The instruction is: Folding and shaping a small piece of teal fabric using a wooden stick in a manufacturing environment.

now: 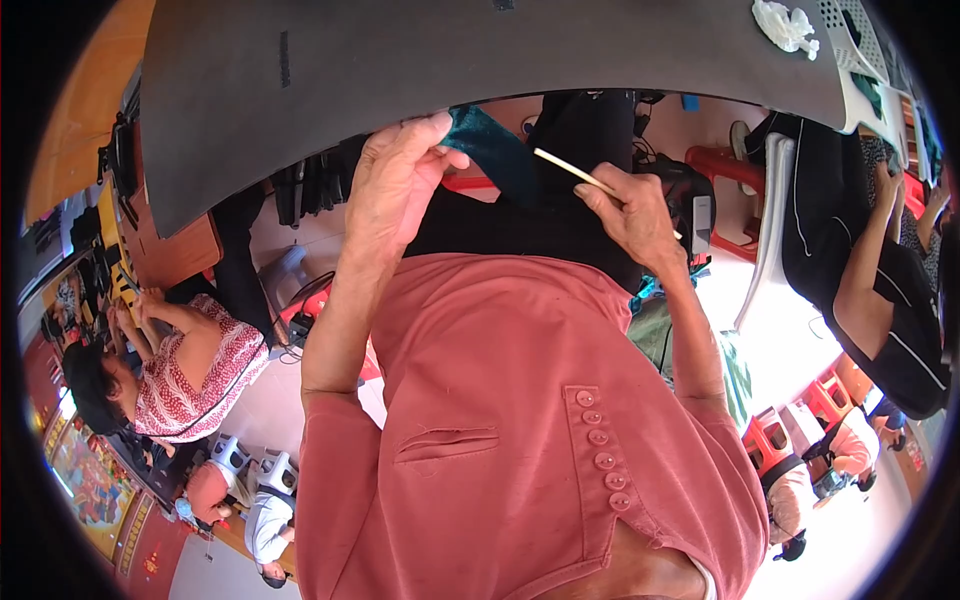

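Observation:
At the near edge of the dark table, my left hand [405, 155] pinches the end of a dark teal strip of velvety cloth [488, 145]. The cloth hangs down from my fingers over my dark trousers, and its lower end blends into them. To the right, my right hand [632, 212] is closed around a thin cream-coloured stick [570, 168]. One end of the stick points up and left toward the cloth; a short piece shows below my palm. Stick and cloth appear apart.
The dark table [450, 55] spans the top, with a crumpled white bag [785, 28] at its far right. A white plastic chair [770, 230] and red stools [720, 170] stand at the right. Other people sit on both sides, one in a red-and-white patterned garment [205, 370].

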Available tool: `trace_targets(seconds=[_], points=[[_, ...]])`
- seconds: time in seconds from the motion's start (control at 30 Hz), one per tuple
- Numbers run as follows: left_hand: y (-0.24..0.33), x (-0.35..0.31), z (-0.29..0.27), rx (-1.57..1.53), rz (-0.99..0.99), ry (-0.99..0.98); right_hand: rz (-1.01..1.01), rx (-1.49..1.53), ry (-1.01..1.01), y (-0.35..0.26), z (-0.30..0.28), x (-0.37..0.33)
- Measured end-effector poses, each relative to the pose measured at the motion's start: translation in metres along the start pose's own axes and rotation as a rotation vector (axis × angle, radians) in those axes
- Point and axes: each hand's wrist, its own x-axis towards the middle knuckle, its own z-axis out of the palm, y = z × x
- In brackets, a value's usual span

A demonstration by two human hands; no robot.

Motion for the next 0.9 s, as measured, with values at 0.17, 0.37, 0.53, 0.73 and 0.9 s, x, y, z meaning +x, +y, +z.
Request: trace_targets(seconds=[0.17, 0.37, 0.53, 0.73, 0.9], points=[[-0.004, -0.005, 0.016, 0.048, -0.072, 0.021, -0.089, 0.132, 0.320, -0.015, 0.004, 0.001], [-0.009, -0.006, 0.026, 0.154, -0.228, -0.122, 0.033, 0.553, 0.188, -0.063, 0.034, 0.026], [0.004, -0.009, 0.029, 0.242, -0.174, -0.168, 0.172, 0.693, 0.010, -0.055, 0.035, 0.026], [0.007, -0.016, 0.008, 0.279, -0.003, -0.100, 0.233, 1.061, -0.135, -0.049, 0.033, 0.029], [-0.005, -0.018, 0.010, 0.489, 0.202, 0.060, 0.206, 1.117, -0.158, -0.054, 0.028, 0.029]])
